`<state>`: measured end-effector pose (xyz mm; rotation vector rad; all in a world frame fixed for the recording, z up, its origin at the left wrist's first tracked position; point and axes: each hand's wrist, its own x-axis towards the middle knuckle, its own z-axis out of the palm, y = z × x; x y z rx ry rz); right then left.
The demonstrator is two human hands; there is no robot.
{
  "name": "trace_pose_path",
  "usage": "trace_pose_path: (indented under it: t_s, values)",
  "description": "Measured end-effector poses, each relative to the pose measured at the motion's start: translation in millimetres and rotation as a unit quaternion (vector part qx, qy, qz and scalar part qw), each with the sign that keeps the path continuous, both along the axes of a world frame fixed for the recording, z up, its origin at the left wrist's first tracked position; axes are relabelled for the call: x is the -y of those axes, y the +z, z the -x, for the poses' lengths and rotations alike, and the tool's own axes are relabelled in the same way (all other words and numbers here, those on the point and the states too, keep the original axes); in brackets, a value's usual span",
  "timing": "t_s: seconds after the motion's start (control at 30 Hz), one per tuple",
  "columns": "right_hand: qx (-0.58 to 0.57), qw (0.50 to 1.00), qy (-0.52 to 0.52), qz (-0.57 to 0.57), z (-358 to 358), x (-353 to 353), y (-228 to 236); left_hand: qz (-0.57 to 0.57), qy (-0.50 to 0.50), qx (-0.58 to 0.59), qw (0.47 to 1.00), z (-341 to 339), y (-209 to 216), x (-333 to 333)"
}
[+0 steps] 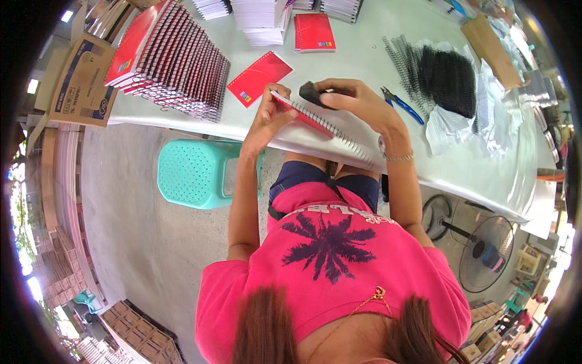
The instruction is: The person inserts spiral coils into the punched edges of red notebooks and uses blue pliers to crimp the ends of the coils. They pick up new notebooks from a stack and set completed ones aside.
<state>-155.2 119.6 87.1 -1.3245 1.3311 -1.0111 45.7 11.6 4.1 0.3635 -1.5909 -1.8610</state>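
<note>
My left hand [271, 119] grips a small red notebook [314, 125] near the table's front edge, fingers pressed on its bound side. A wire spiral coil [354, 144] runs along that edge, and its loose end sticks out past the notebook to the right. In my right hand [359, 103] is a dark block-shaped thing [313, 95], held just above the coil; whether it touches the coil I cannot tell. Flat on the table beyond my left hand lies a red punched cover [259, 79]. Blue-handled pliers [405, 109] rest to the right of my right hand.
Tall stacks of spiral-bound red notebooks [176, 60] stand at the left, beside a cardboard box [80, 79]. Another red notebook [314, 33] and white page stacks [257, 15] are farther back. Black coils [447, 79] lie on paper at right. Below are a green stool [191, 173] and a fan [485, 253].
</note>
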Motion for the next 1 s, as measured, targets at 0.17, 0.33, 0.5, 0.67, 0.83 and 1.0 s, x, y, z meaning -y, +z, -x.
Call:
trace_pose_path:
  t_s: [0.17,0.33,0.5,0.67,0.83,1.0]
  values:
    - [-0.266,0.963,-0.007,0.037,0,19,-19,-0.014,-0.022,0.001,1.000,0,7,3]
    - [-0.126,0.992,-0.014,-0.017,-1,14,2,-0.024,-0.016,-0.012,1.000,-1,3,2]
    - [0.101,0.993,-0.053,0.016,-5,5,4,0.006,0.000,-0.011,1.000,1,4,2]
    - [-0.042,0.999,-0.008,-0.008,-3,22,-1,-0.012,-0.001,-0.005,1.000,2,4,3]
    - [-0.100,0.994,0.013,0.030,-7,24,-2,-0.033,-0.002,-0.003,0.999,0,6,5]
    - [0.031,0.998,-0.042,-0.019,-9,23,-15,-0.007,-0.011,-0.009,1.000,1,11,1]
